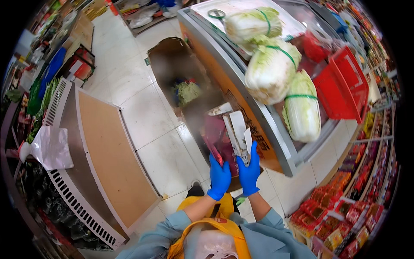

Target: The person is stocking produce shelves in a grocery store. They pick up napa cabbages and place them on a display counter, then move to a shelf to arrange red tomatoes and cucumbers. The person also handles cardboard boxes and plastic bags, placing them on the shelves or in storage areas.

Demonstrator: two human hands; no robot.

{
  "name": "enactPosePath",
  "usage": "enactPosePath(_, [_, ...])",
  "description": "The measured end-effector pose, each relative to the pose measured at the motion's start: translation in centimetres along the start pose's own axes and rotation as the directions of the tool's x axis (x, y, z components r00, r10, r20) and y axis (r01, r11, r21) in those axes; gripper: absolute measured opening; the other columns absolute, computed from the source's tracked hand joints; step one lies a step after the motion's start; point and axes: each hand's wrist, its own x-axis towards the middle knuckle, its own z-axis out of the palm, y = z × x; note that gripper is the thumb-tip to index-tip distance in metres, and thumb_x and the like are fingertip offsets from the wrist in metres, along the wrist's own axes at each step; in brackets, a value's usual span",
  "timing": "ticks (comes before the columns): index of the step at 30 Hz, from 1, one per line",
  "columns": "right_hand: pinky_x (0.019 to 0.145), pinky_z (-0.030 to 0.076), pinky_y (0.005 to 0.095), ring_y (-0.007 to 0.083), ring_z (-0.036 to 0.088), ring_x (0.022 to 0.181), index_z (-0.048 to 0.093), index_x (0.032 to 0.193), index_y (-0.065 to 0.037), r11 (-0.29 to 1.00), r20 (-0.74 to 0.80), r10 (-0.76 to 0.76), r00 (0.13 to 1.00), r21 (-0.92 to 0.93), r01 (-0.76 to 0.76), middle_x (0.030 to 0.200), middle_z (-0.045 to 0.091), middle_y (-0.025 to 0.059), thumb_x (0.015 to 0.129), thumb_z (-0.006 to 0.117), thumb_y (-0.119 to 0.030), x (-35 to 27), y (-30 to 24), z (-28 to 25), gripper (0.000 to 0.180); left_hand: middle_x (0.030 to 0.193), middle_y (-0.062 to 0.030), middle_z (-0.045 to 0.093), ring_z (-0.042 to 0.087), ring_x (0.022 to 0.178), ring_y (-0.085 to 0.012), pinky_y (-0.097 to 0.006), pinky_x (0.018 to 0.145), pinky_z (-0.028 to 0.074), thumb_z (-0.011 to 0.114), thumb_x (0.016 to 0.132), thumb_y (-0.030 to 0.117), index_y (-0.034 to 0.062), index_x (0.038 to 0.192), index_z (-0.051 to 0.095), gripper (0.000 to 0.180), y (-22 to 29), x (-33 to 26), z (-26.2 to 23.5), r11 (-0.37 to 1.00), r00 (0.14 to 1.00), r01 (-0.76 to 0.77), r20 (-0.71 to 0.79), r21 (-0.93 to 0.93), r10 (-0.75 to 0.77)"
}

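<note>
Both my hands wear blue gloves and reach into a cardboard box on the floor in front of me. My left hand (220, 178) closes on the near edge of a dark red plastic bag (214, 129). Beside it, my right hand (249, 172) grips the near end of a torn white carton (237, 129), one finger stretched up along its side. The bag and carton lie side by side in the box's near part. What lies under them is hidden.
A second open cardboard box (166, 54) holds a pale green cabbage (188, 93). On the freezer chest (282, 151) at right sit several tied napa cabbages (271, 71), green tape (216, 14) and a red basket (345, 86). A display case (112, 159) stands left; packaged goods (340, 220) fill shelves right.
</note>
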Motion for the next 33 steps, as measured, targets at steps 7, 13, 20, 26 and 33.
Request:
enactPosePath(7, [0.096, 0.035, 0.0341, 0.0274, 0.044, 0.116, 0.021, 0.141, -0.008, 0.993, 0.09, -0.117, 0.989, 0.039, 0.114, 0.131, 0.041, 0.018, 0.082, 0.06, -0.007, 4.4, -2.6, 1.7, 0.071, 0.12, -0.0273, 0.046, 0.051, 0.105, -0.0402, -0.042, 0.085, 0.043, 0.05, 0.082, 0.007, -0.0007, 0.135, 0.021, 0.061, -0.9, 3.7, 0.1, 0.999, 0.996, 0.03, -0.085, 0.011, -0.029])
enactPosePath(13, [0.094, 0.038, 0.0384, 0.034, 0.043, 0.116, 0.019, 0.141, -0.007, 0.933, 0.085, -0.315, 0.945, -0.158, 0.325, 0.131, 0.04, 0.0192, 0.081, 0.063, -0.017, 20.6, -13.2, 9.9, 0.075, 0.115, -0.0238, 0.048, 0.051, 0.096, -0.0328, -0.038, 0.078, 0.043, 0.053, 0.084, 0.021, -0.0035, 0.125, 0.033, 0.052, 6.6, 25.0, -6.5, 0.924, 0.917, -0.234, -0.246, 0.304, 0.313])
enactPosePath(20, [0.094, 0.039, 0.0426, 0.0395, 0.047, 0.11, 0.034, 0.132, -0.001, 0.76, 0.305, -0.541, 0.784, -0.22, 0.611, 0.129, 0.04, 0.0256, 0.082, 0.062, -0.029, 19.5, -7.9, 19.6, 0.064, 0.138, -0.0257, 0.028, 0.03, 0.128, -0.0334, -0.036, 0.104, 0.027, 0.06, 0.083, 0.032, -0.0042, 0.137, 0.017, 0.078, -10.8, 17.4, -16.8, 0.942, 0.932, 0.3, -0.258, 0.148, -0.256])
enactPosePath(26, [0.083, 0.045, 0.0369, 0.031, 0.058, 0.094, 0.058, 0.108, 0.001, 0.914, 0.802, -0.248, 0.543, 0.007, 0.407, 0.103, 0.06, 0.0196, 0.083, 0.06, -0.026, 6.5, -0.7, 15.7, 0.037, 0.121, -0.0229, 0.05, 0.049, 0.112, -0.0355, -0.038, 0.095, 0.039, 0.052, 0.081, 0.043, -0.0017, 0.119, 0.051, 0.059, -31.1, -20.5, -25.7, 0.469, 0.547, 0.837, -0.394, 0.282, -0.739])
enactPosePath(33, [0.086, 0.045, 0.0352, 0.0286, 0.059, 0.098, 0.057, 0.111, 0.001, 0.883, 0.912, -0.271, 0.308, 0.108, 0.457, 0.105, 0.061, 0.0199, 0.085, 0.056, -0.026, -3.9, -2.8, 15.8, 0.038, 0.099, -0.0201, 0.06, 0.06, 0.087, -0.031, -0.039, 0.062, 0.052, 0.048, 0.088, 0.028, -0.004, 0.115, 0.049, 0.042, -31.2, -52.6, -26.9, 0.3, -0.164, 0.376, -0.381, -0.877, -0.91])
